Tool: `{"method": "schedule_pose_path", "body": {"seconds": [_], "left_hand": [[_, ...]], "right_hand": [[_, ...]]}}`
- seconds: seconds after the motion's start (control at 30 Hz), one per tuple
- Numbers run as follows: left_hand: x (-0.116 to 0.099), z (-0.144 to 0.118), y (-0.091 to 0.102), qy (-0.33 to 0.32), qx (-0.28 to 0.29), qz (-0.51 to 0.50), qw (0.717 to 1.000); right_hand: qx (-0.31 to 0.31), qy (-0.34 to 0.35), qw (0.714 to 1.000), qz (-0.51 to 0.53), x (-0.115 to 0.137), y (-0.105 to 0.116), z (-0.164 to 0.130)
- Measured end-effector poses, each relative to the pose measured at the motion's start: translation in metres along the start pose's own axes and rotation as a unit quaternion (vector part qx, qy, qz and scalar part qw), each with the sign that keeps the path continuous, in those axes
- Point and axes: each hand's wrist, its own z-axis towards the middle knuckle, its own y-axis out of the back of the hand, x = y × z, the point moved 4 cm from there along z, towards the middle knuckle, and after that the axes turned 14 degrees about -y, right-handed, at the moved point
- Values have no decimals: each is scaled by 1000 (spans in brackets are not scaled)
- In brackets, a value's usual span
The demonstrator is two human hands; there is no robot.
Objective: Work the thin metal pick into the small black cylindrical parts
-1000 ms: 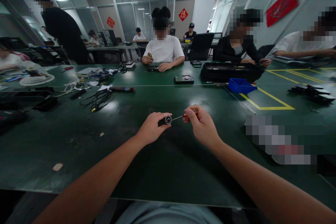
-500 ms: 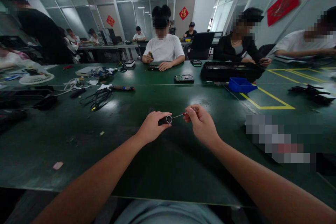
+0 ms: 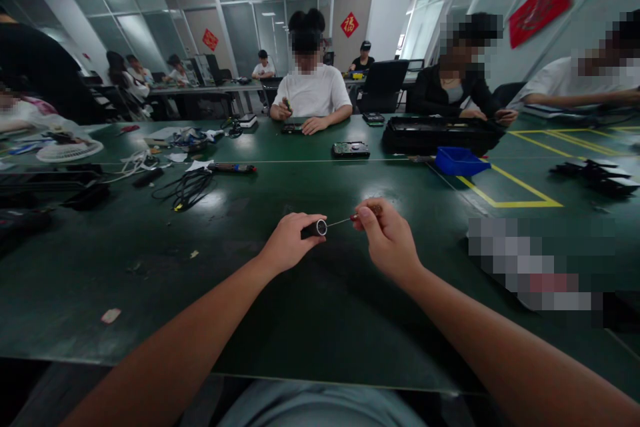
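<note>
My left hand (image 3: 287, 241) grips a small black cylinder (image 3: 315, 229) with a silvery round end that faces right. My right hand (image 3: 389, 239) pinches a thin screwdriver (image 3: 357, 216) with a reddish handle; its metal shaft points left and its tip meets the cylinder's end. Both hands hover just above the dark green table (image 3: 280, 307), near its middle in front of me.
A tangle of black cables (image 3: 185, 188) and a pen-like tool (image 3: 231, 167) lie at the left. A circuit board (image 3: 351, 150), a black case (image 3: 440, 136) and a blue tray (image 3: 459, 162) sit farther back. Yellow floor-tape lines (image 3: 515, 203) mark the right. Several people sit opposite.
My hands stay almost still; the right hand has turned slightly on the screwdriver. The standing person in black at the far left has moved out toward the left edge.
</note>
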Motion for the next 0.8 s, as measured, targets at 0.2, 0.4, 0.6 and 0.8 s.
{"method": "schedule_pose_path", "body": {"seconds": [0.2, 0.4, 0.6, 0.8], "left_hand": [[1, -1, 0, -1, 6, -1, 1000], [1, 0, -4, -13, 21, 3, 1000], [2, 0, -4, -12, 24, 8, 1000], [3, 0, -4, -19, 22, 9, 1000]], "right_hand": [[-7, 3, 1000, -11, 0, 1, 1], [18, 18, 999, -33, 1, -2, -1], [-6, 28, 998, -57, -1, -1, 1], [-4, 33, 999, -24, -1, 0, -1]]}}
